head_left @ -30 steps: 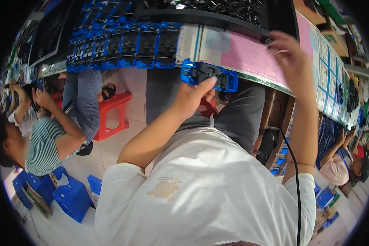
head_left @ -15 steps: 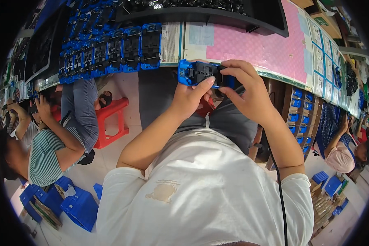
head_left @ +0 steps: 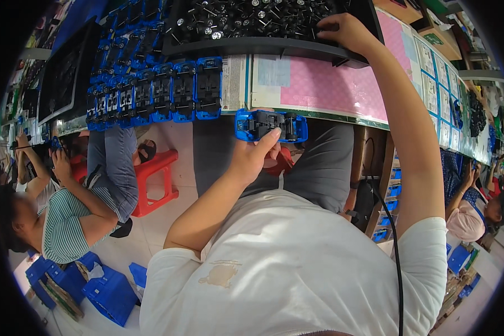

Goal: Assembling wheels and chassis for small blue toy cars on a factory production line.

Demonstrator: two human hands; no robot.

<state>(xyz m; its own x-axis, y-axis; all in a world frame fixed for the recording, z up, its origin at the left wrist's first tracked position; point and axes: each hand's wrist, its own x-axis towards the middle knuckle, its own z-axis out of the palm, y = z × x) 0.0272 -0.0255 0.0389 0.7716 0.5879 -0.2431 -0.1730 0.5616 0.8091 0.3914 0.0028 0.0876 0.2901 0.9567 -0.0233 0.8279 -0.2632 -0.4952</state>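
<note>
Gripping a blue toy car chassis (head_left: pixel 270 125) in the left hand (head_left: pixel 251 159), the right hand (head_left: pixel 346 31) dips into the black parts tray (head_left: pixel 252 47) at one o'clock; its grasp I cannot tell.

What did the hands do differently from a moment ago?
The right hand let go of the blue toy car chassis and went up to the black tray of wheel parts, where it now rests. The left hand kept holding the chassis at the edge of the pink mat. The row of finished blue chassis on the table stayed put.
</note>
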